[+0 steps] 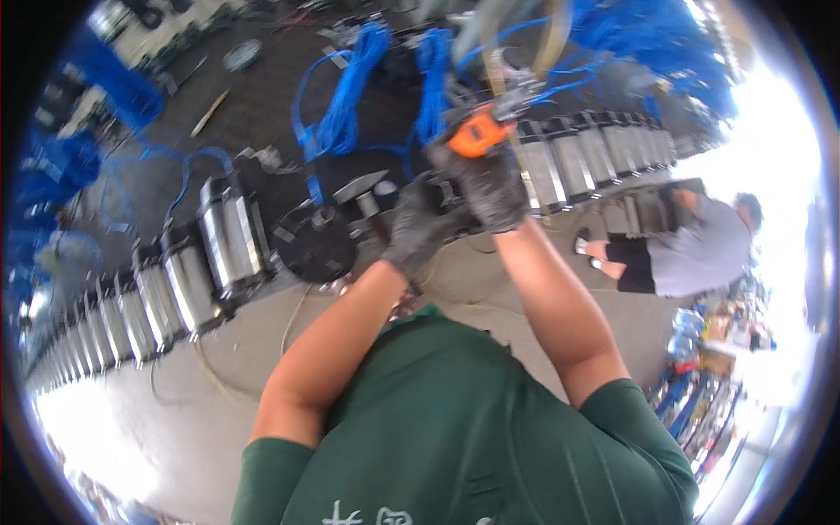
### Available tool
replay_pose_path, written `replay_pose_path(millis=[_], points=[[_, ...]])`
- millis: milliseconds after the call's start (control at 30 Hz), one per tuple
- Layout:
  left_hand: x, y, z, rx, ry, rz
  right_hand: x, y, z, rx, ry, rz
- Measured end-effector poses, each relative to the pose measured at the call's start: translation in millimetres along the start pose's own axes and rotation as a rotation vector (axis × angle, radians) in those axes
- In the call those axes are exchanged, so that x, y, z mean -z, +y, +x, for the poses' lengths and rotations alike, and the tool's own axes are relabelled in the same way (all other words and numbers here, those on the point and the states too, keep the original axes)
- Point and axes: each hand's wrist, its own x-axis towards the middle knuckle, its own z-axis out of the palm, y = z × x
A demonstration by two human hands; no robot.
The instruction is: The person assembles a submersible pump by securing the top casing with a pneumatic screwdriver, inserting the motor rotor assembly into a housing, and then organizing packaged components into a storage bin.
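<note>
My right hand [494, 194], in a dark grey glove, is wrapped round an orange and black hand-held power tool [477, 131]. Blur hides the tool's exact kind. Beside it, lower left, my gloved left hand [413, 226] is over the bench edge, its fingers smeared and partly hidden. A hammer [360, 185] lies just left of that hand, its handle running down next to the glove; whether the hand touches it I cannot tell. Left of the hammer is a round black disc-shaped part [317, 245].
Silver cylindrical pump-like motors [232, 232] line the bench edge on the left, and more motors [573, 162] on the right. Coiled blue cables [354, 87] lie on the dark bench [262, 79]. A person [700, 245] in grey bends over at the right. Plastic bottles [687, 328] stand beyond.
</note>
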Motion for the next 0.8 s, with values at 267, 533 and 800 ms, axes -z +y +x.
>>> replay_pose_path(millis=[267,533,800], points=[[26.3,-55.4,13.4,-0.033,0.021,0.056,12.0,28.8,3.0,-0.008,-0.178,0.156],[25.1,-49.3,19.0,0.172,-0.082,-0.344,14.2,-15.9,-2.8,0.019,-0.032,-0.146],[28.6,-45.0,18.7,0.032,-0.045,0.017,10.2,-11.7,6.4,0.032,-0.025,-0.128]])
